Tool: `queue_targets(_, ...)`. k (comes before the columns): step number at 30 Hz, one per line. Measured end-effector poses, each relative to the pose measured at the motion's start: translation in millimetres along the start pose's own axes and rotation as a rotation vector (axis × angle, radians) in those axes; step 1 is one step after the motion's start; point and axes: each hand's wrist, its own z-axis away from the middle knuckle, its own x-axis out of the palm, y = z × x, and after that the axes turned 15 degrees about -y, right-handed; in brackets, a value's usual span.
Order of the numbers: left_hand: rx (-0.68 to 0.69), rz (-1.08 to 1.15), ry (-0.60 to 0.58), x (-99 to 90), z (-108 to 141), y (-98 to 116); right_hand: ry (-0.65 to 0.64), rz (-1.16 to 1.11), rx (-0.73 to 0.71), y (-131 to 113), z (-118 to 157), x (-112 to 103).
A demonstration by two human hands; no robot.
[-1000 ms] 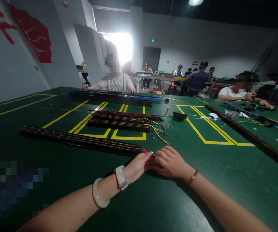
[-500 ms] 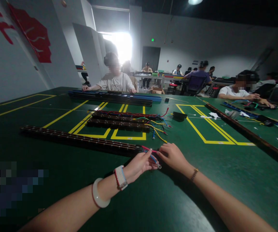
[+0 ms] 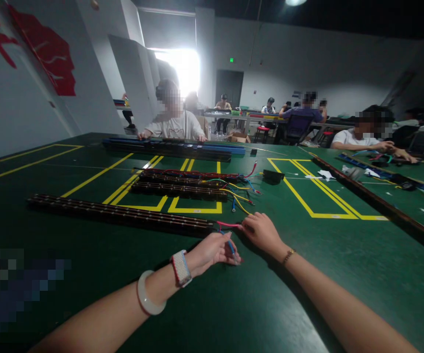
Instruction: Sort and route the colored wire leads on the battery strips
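A long dark bar (image 3: 119, 214) lies across the table in front of me, with a red wire (image 3: 228, 225) and a blue wire (image 3: 230, 245) coming out of its right end. My left hand (image 3: 214, 252) is closed around the blue wire, whose tip rests by my fingertips. Farther right, my right hand (image 3: 261, 231) pinches the end of the red wire, which is stretched sideways from the bar. Beyond my hands lies a group of shorter dark bars (image 3: 180, 189), with yellow, blue, green and red wires at their right ends.
Yellow tape outlines (image 3: 333, 216) mark the green table (image 3: 307, 284). A small dark block (image 3: 273, 176) stands past the wires. Another long bar (image 3: 374, 201) runs along the right, near paper scraps (image 3: 325, 175). Co-workers sit across the table, by blue and black bars (image 3: 168, 148).
My hands have drawn slightly apart, so more of the red wire shows, pulled straight. The blue wire's end has dropped lower in my left hand. The co-worker opposite has moved a hand rightward.
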Motion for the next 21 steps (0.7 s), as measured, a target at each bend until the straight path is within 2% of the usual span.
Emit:
queue_targets(5,0.010,0.009,0.053,0.5,-3,-4,0.034,-0.112,-0.019,-9,12,-10)
queue_targets(10,0.021,0.010,0.074,3.2,-4,-5,-0.017,-0.215,-0.102,-25,18,-18)
queue_targets(15,0.005,-0.004,0.105,8.6,-2,1,-0.064,-0.257,-0.065,-32,17,-21)
queue_targets(21,0.030,-0.043,0.045,6.4,-2,-2,-0.066,-0.243,-0.013,-37,16,-16)
